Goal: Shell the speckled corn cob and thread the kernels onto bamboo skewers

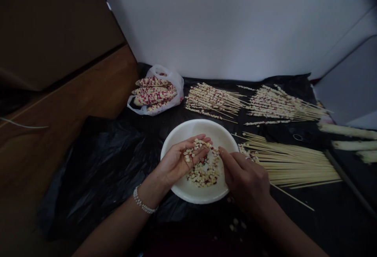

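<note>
A white bowl holds loose cream and dark red corn kernels. Over its left half my left hand is turned palm up, with several kernels lying on the palm and fingers. My right hand is at the bowl's right side, its thumb and fingers pinched together close to my left fingertips. What the pinch holds is too small to make out; a short row of kernels runs between the two hands.
Behind the bowl lie corn cobs in a white plastic bag and two piles of kernel-threaded sticks. Bare sticks fan out at the right, near pale stalks. Black plastic sheeting lies beneath, with stray kernels in front.
</note>
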